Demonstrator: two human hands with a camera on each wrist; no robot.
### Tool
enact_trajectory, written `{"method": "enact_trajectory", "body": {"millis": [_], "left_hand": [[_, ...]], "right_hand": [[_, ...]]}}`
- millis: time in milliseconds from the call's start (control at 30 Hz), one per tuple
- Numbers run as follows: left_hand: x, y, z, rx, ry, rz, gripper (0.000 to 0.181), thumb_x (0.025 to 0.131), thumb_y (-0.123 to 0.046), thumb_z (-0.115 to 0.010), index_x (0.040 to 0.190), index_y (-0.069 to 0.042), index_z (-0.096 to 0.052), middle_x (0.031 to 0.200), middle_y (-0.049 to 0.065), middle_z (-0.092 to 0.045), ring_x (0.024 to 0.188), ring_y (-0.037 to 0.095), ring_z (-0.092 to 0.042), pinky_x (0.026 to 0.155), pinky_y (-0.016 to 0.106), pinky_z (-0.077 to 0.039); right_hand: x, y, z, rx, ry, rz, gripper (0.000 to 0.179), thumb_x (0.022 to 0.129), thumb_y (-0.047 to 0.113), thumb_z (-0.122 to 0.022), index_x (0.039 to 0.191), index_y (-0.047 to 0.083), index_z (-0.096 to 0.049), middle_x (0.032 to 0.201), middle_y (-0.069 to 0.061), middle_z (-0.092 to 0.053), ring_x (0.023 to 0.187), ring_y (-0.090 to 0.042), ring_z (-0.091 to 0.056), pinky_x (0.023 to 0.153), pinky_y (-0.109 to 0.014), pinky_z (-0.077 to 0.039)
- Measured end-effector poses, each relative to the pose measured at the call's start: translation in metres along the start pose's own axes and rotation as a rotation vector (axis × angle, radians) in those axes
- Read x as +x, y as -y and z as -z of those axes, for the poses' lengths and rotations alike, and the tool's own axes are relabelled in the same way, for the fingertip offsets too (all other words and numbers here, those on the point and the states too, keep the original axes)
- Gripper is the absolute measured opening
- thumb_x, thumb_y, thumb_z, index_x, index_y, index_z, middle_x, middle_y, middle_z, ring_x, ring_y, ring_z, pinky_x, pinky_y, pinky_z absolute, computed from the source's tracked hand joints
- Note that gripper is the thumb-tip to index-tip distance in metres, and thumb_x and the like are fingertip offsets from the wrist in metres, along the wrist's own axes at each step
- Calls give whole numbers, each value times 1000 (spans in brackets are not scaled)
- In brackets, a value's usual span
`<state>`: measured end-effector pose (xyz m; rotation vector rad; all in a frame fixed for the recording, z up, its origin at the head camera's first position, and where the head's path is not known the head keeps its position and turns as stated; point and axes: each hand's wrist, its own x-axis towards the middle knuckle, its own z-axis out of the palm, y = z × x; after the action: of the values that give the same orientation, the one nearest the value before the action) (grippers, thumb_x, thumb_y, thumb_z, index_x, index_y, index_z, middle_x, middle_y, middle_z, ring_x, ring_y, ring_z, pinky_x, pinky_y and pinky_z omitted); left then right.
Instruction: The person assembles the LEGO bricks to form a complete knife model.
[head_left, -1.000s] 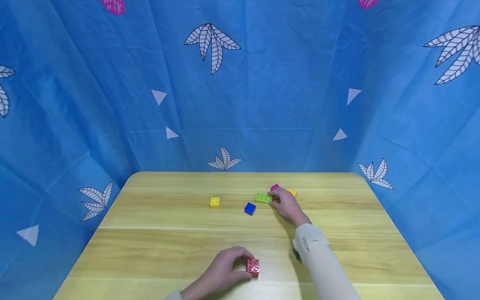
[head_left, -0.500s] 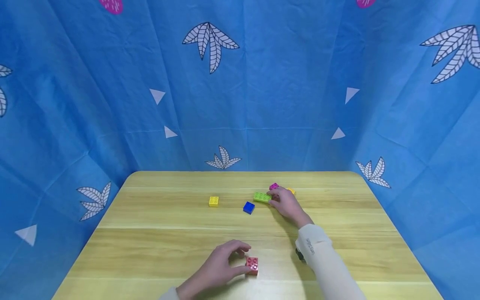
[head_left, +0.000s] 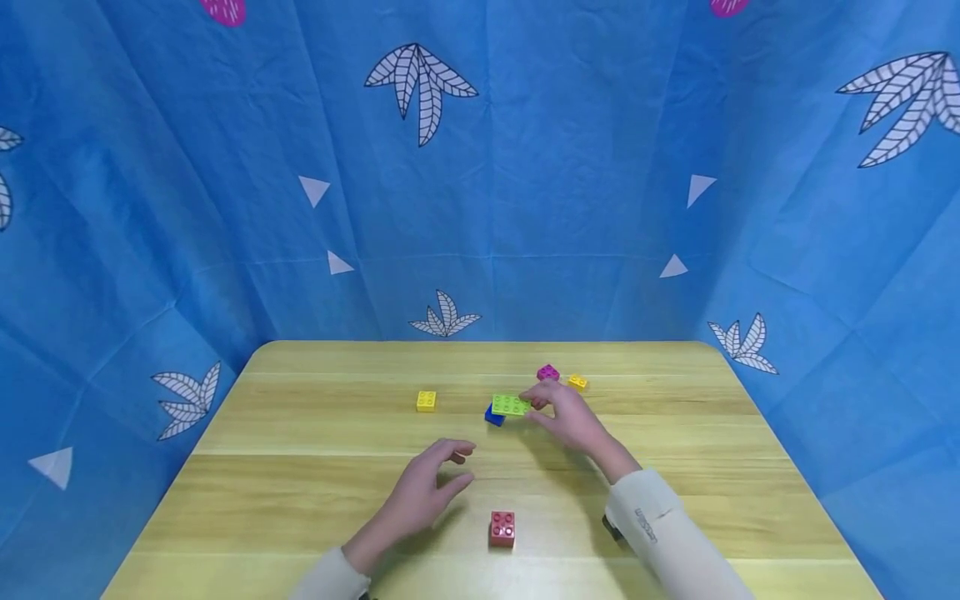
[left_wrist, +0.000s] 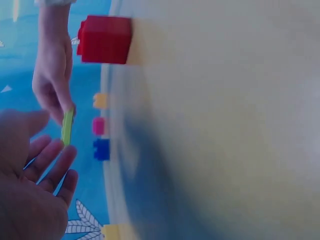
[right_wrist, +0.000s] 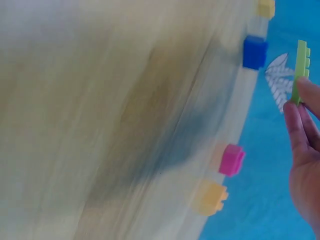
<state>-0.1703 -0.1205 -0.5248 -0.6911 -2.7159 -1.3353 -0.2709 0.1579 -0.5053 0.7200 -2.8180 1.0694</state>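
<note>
- Currently, a green brick [head_left: 509, 405] is pinched by the right hand [head_left: 572, 418] above the table [head_left: 300, 483], near a blue brick [head_left: 494, 420].
- Its long axis is laid left-right, studs up.
- Since earlier, it has been lifted, and a red brick [head_left: 502, 530] released by the relaxed left hand [head_left: 420, 496].

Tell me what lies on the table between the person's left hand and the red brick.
Only bare wooden tabletop shows between the left hand and the red brick, as seen in the head view.

left hand [head_left: 422, 493]: relaxed, fingers [head_left: 448, 450] parted from thumb [head_left: 455, 485] | right hand [head_left: 570, 419]: pinching, raised | forearms [head_left: 678, 537]: sleeved, angled inward
</note>
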Motion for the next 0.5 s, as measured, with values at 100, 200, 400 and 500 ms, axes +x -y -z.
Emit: {"method": "enact_trajectory", "body": {"millis": [100, 200, 400, 500], "left_hand": [[6, -1, 5, 0, -32, -8, 43, 98, -18, -71, 138, -10, -59, 130, 11, -68, 116, 22, -66, 102, 52, -55], [11, -3, 8, 6, -38, 13, 47, 97, -19, -72, 141, -11, -58, 134, 9, -66, 118, 22, -65, 105, 50, -54], [15, -8, 9, -13, -32, 55, 54, 96, -22, -75, 146, -14, -55, 141, 5, -62, 124, 20, -62, 108, 49, -52], [15, -11, 9, -11, -31, 53, 56, 95, -22, -76, 146, -16, -54, 140, 4, -63, 124, 21, -61, 107, 49, -53]], "right_hand": [[-8, 9, 1, -1, -4, 42, 32, 93, 10, -76, 124, 5, -72, 117, -8, -71, 98, -22, -68, 92, -47, -60], [-17, 17, 2, -10, -4, 89, 30, 93, 10, -76, 122, 6, -72, 115, -7, -71, 97, -21, -68, 89, -45, -61], [-34, 33, 3, 1, 19, 150, 29, 94, 12, -76, 122, 10, -73, 112, -3, -71, 95, -18, -67, 87, -45, -61], [-43, 39, 4, 8, 39, 156, 29, 93, 12, -76, 123, 11, -74, 112, -1, -70, 96, -16, -67, 87, -45, -61]]}}
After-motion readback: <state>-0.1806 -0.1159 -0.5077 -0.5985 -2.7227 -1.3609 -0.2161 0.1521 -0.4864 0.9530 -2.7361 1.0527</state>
